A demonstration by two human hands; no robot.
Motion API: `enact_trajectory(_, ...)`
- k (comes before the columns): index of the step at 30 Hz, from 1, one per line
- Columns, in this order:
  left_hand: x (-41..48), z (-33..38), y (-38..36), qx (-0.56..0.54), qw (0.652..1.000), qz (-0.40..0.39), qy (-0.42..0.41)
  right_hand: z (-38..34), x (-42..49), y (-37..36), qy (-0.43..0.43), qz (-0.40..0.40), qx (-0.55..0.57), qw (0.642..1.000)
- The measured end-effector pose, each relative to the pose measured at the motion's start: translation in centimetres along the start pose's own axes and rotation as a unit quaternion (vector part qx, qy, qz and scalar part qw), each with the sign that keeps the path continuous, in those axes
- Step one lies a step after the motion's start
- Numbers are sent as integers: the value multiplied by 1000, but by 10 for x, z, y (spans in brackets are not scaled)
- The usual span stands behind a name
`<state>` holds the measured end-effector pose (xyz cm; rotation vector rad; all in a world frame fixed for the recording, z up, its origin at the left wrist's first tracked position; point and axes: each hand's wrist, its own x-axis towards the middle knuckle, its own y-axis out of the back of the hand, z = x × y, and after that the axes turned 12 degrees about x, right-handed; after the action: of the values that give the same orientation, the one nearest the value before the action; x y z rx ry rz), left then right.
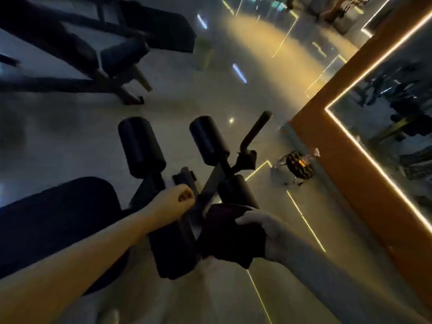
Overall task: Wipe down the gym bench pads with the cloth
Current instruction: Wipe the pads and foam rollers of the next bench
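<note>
The dark maroon cloth (230,232) sat bunched in the right hand (259,230), whose fingers were folded over its upper edge and clamped on it. The cloth hung low in the view, just right of centre, against the near end of a black cylindrical foam roller pad (238,192) of the bench. Its left edge lay beside another black padded block (173,253) lower on the frame.

The left hand (175,202) was at the dark metal frame bar (210,183) just left of the cloth. Its fingers were curled into a loose fist. Whether they closed on the bar or on nothing could not be told through the dim, blurred picture.

Two more black foam rollers (140,146) (209,140) stood farther out along the frame, side by side and apart. A black angled handle bar (257,129) rose to their right. The broad black cushioned seat pad (58,218) of the bench filled the lower left, partly under the left forearm.

The glossy grey floor (233,101) carried thin yellow lines and light reflections. A small round black object on chrome legs (299,164) stood on it to the right of the bench. Beyond that ran an orange wall panel (327,141), edged by a bright light strip, around a mirror (385,113). A second dark padded bench (140,31) stood at the upper left, well apart.
</note>
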<state>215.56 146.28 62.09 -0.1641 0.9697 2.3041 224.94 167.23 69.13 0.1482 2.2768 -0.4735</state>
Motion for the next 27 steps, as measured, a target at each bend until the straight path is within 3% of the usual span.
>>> enact_trajectory(5,3,-100,-47,90,991,7,95,58,45,35,-6,107,-21,994)
enact_trajectory(7,4,-133,-60,141,985,29,96,74,65,42,66,142,-5,988)
enact_trajectory(9,6,-153,-66,150,985,33,80,87,87,37,178,139,-63,972)
enact_trajectory(11,9,-168,-66,124,990,26,69,98,108,21,321,88,-183,925)
enact_trajectory(13,13,-178,-65,88,994,10,58,110,134,7,409,-9,-335,849)
enact_trajectory(15,17,-183,-68,68,997,-4,34,127,158,-3,371,-103,-484,786)
enact_trajectory(16,17,-184,-71,59,998,-3,22,133,168,-6,343,-113,-518,776)
enact_trajectory(19,18,-189,-78,28,999,13,11,132,188,-26,334,-58,-483,807)
enact_trajectory(23,15,-190,-82,-13,1000,-14,3,116,210,-42,298,-41,-558,773)
enact_trajectory(27,15,-178,-84,-20,999,-43,23,140,180,-18,301,-58,-523,795)
